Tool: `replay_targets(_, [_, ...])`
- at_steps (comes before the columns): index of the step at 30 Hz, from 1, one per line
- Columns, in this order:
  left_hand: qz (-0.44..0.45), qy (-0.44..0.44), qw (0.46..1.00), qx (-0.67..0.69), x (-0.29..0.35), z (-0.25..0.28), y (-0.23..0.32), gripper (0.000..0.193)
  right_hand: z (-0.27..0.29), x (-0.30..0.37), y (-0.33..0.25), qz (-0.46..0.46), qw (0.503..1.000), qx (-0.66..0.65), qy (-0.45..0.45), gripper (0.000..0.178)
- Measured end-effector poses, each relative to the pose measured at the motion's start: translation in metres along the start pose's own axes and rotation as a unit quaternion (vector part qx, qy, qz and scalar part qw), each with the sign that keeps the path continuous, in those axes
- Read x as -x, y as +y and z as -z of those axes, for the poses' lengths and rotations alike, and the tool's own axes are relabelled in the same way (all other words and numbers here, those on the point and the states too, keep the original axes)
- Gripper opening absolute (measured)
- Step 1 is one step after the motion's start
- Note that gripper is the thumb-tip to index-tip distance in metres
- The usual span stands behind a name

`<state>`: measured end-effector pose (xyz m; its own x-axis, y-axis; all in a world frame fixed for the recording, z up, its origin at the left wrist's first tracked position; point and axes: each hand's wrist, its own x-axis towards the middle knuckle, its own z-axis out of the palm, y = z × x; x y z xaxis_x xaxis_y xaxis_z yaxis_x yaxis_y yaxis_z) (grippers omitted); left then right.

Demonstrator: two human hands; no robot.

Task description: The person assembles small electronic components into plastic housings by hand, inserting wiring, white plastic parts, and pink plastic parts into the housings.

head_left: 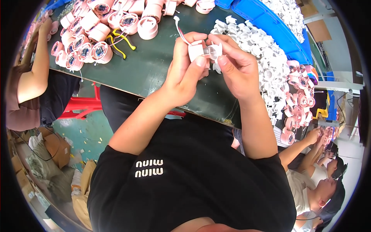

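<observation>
Above the near edge of the dark green table [154,63], my left hand [181,75] grips a small pink housing [196,51] between thumb and fingers. A thin wire with a white plug [177,19] rises from the housing. Fingers and thumb of my right hand [241,69] pinch a white, partly clear plastic piece [215,52] against the housing's right side. Both parts meet between my hands; whether they are joined, I cannot tell. To the right of my hands lies a large heap of white plastic pieces [266,58].
Many pink round housings [89,21] with circuit boards crowd the table's far left, beside yellow-handled pliers [129,44]. Blue bins [251,11] stand at the back right. More pink housings [297,104] lie at right. Co-workers sit on both sides; a red stool [85,103] is at left.
</observation>
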<state>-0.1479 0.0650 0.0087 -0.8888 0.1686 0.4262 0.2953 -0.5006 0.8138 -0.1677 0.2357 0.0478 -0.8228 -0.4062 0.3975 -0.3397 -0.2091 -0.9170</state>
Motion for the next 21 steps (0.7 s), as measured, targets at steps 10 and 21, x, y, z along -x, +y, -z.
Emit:
replay_targets(10, [-0.019, 0.013, 0.994, -0.104, 0.002, 0.002, -0.001, 0.042, -0.007, 0.005, 0.017, 0.003, 0.998, 0.006, 0.059, 0.038])
replay_targets(21, [-0.032, 0.022, 0.999, -0.027, 0.0, -0.003, -0.003, 0.044, -0.013, 0.004, 0.012, 0.029, 0.996, 0.027, 0.084, 0.036])
